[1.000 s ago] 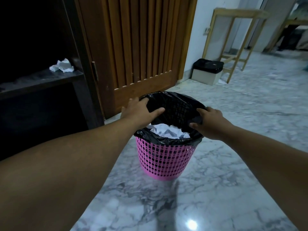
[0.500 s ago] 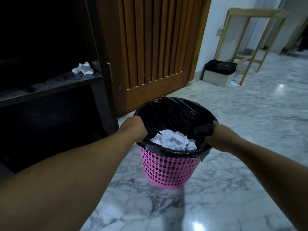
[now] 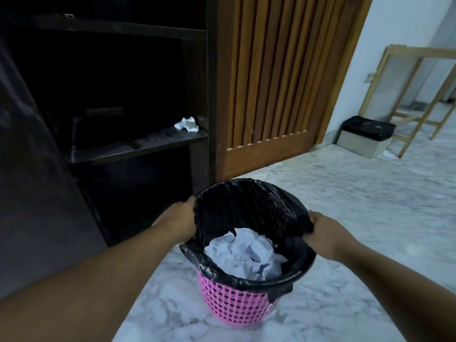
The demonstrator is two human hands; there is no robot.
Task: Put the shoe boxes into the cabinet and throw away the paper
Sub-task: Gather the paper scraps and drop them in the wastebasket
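Note:
A pink mesh waste basket [image 3: 234,304] lined with a black bag [image 3: 246,206] is between my arms, tilted toward me. Crumpled white paper [image 3: 246,255] fills its bottom. My left hand [image 3: 179,222] grips the left side of the rim and my right hand [image 3: 325,234] grips the right side. Another crumpled paper ball [image 3: 187,124] lies on a shelf of the dark open cabinet [image 3: 138,146] to the left. A shoe box with a black lid [image 3: 365,135] sits on the floor at the far right.
A slatted wooden door [image 3: 271,95] stands behind the basket. A light wooden frame [image 3: 419,95] leans near the white wall beyond the shoe box, with a paper scrap [image 3: 389,154] beside it. The floor is white marble [image 3: 357,193].
Both hands went from resting on the rim to gripping it. The basket has come closer to the cabinet and tilts toward me, and the view has swung left.

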